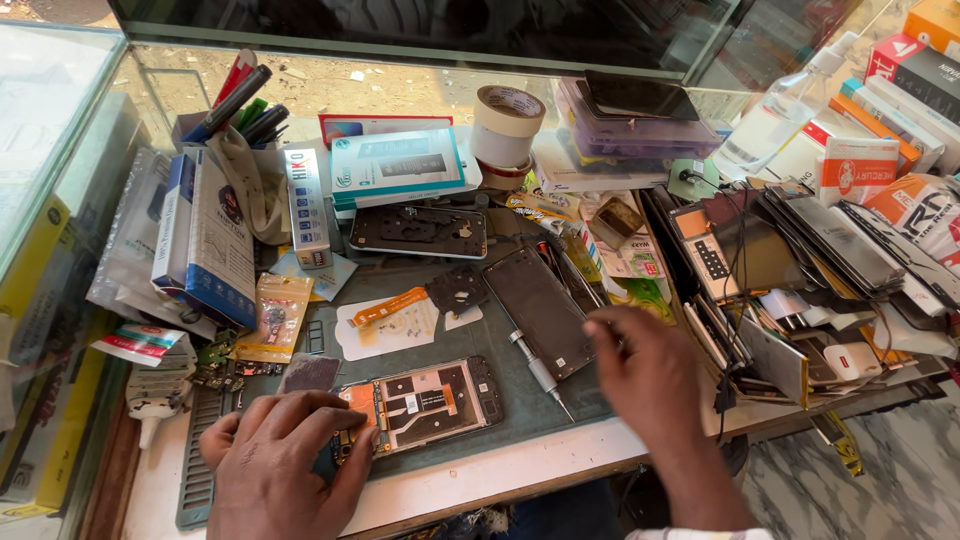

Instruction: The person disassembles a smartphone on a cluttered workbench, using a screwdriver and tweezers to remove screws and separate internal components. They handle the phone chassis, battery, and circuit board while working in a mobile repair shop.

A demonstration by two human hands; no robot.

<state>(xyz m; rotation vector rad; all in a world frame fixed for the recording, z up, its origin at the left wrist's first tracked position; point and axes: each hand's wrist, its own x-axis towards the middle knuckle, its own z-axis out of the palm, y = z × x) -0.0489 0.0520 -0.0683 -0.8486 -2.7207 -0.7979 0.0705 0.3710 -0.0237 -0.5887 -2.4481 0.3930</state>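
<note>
Head view: my left hand presses flat on the opened black phone chassis, holding nothing, while my blurred, empty right hand should approach the silver screwdriver slowly.

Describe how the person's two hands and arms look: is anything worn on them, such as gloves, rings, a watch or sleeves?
Both hands are bare: no gloves, and no rings or watch can be seen. The left hand shows only to the wrist, so no sleeve is visible there. The right hand is slightly blurred; its forearm is uncovered, and a strip of light, whitish cloth appears at the bottom edge, probably a sleeve.
</note>
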